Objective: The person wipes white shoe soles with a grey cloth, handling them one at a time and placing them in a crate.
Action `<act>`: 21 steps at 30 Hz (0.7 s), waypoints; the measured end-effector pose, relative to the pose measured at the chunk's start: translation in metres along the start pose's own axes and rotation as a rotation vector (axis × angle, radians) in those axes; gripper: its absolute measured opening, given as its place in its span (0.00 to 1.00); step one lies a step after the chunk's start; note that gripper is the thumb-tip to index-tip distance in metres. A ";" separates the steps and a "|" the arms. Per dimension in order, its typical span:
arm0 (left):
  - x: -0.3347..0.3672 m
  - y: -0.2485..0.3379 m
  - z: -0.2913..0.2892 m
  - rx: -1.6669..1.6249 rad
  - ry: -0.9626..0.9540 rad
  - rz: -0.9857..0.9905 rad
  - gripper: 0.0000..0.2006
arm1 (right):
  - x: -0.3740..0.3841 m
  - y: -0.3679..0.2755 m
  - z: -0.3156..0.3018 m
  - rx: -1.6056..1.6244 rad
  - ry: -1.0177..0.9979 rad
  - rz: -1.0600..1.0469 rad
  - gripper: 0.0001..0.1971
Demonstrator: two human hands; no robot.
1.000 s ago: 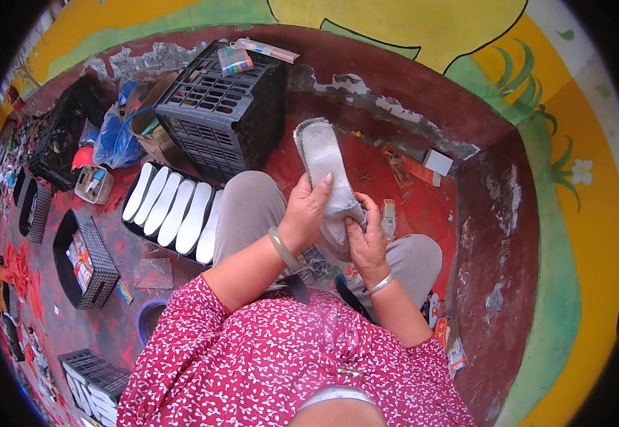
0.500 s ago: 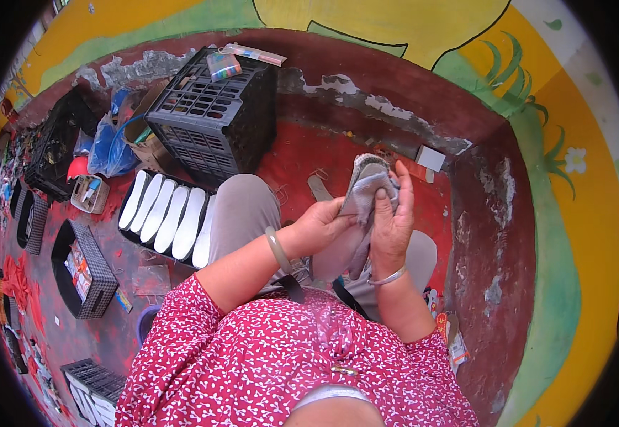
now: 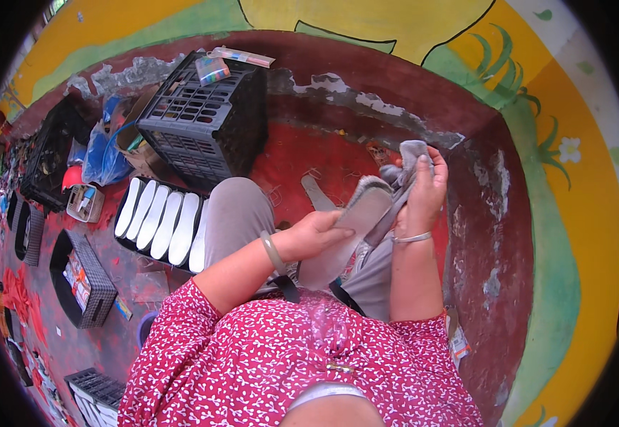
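My left hand (image 3: 312,235) is closed on the edge of a grey insole (image 3: 363,211), with the thumb across its face and the rounded end pointing up and away. It is held over my lap, between my knees. In my right hand (image 3: 427,196) a crumpled grey cloth (image 3: 413,152) is gripped, thumb pressed against it. The cloth hangs down behind the insole, partly hidden by it. Left of my left knee, several white insoles (image 3: 161,223) lie side by side in a black box (image 3: 128,243). Another insole-shaped piece (image 3: 316,191) rests on the red floor beyond my hands.
A black plastic crate (image 3: 203,124) stands ahead, with packs of coloured items (image 3: 212,70) on top. Blue plastic bags (image 3: 107,153) and a small basket (image 3: 85,203) sit left of it. Farther left is a checked bin (image 3: 92,285). A peeling dark-red wall (image 3: 484,235) runs along the right.
The cloth has come off the insole's upper end and moved right with my right hand. The insole's face now shows, in my left hand, slightly lower.
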State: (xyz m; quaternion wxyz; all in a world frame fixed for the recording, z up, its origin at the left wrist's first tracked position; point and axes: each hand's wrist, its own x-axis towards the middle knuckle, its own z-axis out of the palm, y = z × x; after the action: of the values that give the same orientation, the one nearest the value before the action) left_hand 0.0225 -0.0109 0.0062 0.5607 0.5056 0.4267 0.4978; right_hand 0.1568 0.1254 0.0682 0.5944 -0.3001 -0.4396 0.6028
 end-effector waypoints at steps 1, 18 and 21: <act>-0.001 -0.001 -0.002 -0.136 0.025 -0.024 0.14 | 0.011 0.000 -0.006 0.049 0.027 0.003 0.10; -0.006 -0.009 -0.018 -0.679 0.218 -0.029 0.19 | -0.060 0.052 0.021 -0.568 -0.552 -0.184 0.16; -0.001 -0.011 -0.027 -0.653 0.319 0.006 0.18 | -0.069 0.054 0.017 -0.611 -0.650 -0.179 0.18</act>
State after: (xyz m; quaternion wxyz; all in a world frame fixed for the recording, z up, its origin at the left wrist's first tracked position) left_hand -0.0026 -0.0079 -0.0085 0.6174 0.2173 0.3259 0.6822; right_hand 0.1251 0.0597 0.0164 0.3594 -0.2176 -0.7853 0.4548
